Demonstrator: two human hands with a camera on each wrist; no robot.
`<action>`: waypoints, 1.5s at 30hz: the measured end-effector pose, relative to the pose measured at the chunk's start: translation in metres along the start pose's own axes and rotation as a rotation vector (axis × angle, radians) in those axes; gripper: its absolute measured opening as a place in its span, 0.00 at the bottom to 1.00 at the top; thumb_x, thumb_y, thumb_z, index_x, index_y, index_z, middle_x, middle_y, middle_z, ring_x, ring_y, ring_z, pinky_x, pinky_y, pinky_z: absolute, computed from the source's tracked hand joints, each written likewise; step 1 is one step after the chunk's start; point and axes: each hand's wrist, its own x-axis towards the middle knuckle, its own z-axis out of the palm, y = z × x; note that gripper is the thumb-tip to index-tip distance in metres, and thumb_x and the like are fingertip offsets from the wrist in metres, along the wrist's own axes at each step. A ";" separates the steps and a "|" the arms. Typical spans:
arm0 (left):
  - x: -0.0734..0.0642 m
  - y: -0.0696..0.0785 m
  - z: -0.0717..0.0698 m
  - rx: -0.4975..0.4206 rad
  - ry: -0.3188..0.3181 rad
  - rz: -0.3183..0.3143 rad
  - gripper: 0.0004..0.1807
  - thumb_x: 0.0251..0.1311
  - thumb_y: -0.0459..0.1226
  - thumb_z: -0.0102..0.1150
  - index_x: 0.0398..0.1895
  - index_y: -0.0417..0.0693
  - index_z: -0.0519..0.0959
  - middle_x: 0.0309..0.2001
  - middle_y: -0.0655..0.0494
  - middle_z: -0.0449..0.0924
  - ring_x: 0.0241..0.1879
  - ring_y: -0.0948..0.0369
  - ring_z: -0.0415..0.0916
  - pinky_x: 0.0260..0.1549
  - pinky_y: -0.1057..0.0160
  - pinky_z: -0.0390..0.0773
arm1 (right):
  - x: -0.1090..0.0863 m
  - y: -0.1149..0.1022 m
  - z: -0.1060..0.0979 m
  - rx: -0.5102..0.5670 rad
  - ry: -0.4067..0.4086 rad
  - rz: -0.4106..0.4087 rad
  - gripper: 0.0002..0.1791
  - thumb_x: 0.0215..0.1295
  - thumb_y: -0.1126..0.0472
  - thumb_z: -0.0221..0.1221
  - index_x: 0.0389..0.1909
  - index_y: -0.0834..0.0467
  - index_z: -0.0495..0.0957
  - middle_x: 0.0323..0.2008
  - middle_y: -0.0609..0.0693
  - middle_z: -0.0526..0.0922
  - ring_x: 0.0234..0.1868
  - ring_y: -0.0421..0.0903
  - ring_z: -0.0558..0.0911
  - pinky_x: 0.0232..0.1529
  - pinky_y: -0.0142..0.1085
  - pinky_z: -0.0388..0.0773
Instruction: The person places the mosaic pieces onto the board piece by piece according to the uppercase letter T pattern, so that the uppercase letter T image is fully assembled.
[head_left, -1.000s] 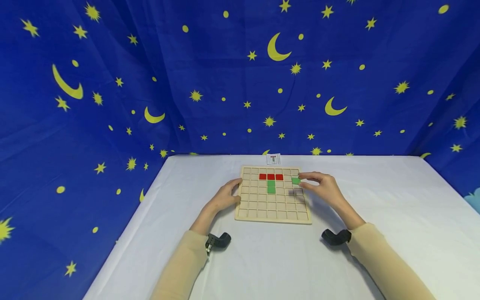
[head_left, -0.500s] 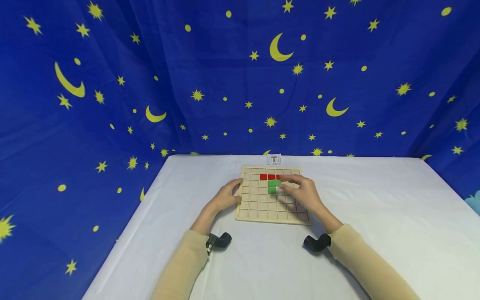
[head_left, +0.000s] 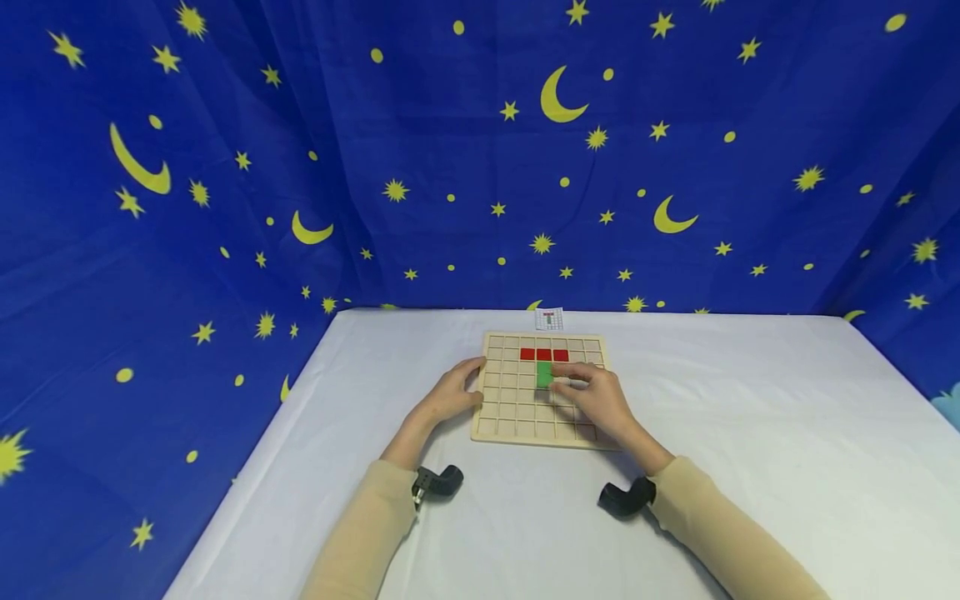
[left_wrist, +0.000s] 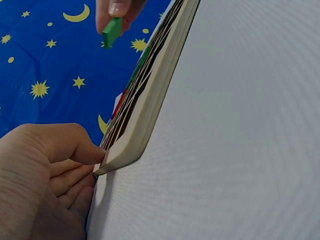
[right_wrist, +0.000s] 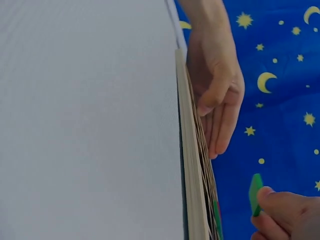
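Note:
My left hand rests against the left edge of the wooden grid board, thumb and fingers touching its frame. In the left wrist view the thumb tip lies on the frame near a corner. Above the board's middle, my right hand pinches a green square tile between thumb and fingers; in the left wrist view that tile is held clear of the surface. Red tiles form a short row near the top of the grid. Green shows directly beneath them, where the held tile overlaps the placed ones.
Behind the board lies a small printed card with a red and green T pattern on a grid. A white cloth covers the table. Blue curtains with yellow moons and stars hang at the back and sides.
My right hand has carried the green tile leftward from the board's right side to the middle, then slightly nearer to me. The left hand stays at the left edge.

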 end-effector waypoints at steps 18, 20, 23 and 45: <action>-0.001 0.003 0.001 -0.011 0.005 -0.024 0.40 0.47 0.26 0.56 0.69 0.35 0.58 0.68 0.42 0.58 0.68 0.50 0.53 0.67 0.57 0.54 | -0.008 0.016 0.007 -0.166 -0.038 -0.154 0.17 0.51 0.60 0.70 0.43 0.58 0.84 0.41 0.48 0.84 0.43 0.45 0.81 0.43 0.39 0.79; 0.000 0.003 0.001 -0.012 0.008 -0.022 0.40 0.47 0.26 0.56 0.69 0.35 0.58 0.68 0.42 0.58 0.68 0.50 0.53 0.67 0.57 0.54 | -0.008 0.018 0.007 -0.183 -0.035 -0.182 0.17 0.50 0.60 0.70 0.43 0.58 0.84 0.41 0.48 0.84 0.44 0.45 0.80 0.44 0.41 0.79; 0.000 0.002 0.002 -0.014 0.008 -0.023 0.40 0.47 0.26 0.56 0.69 0.36 0.58 0.68 0.43 0.58 0.68 0.50 0.53 0.67 0.58 0.54 | -0.007 0.019 0.007 -0.194 -0.034 -0.208 0.17 0.50 0.60 0.70 0.43 0.58 0.84 0.41 0.48 0.84 0.45 0.46 0.80 0.46 0.43 0.78; 0.000 0.003 0.002 -0.008 0.010 -0.029 0.40 0.47 0.26 0.56 0.69 0.36 0.59 0.68 0.43 0.58 0.68 0.50 0.53 0.67 0.58 0.54 | -0.009 0.020 0.008 -0.207 -0.024 -0.238 0.17 0.50 0.61 0.70 0.43 0.59 0.84 0.41 0.49 0.84 0.45 0.47 0.80 0.46 0.44 0.78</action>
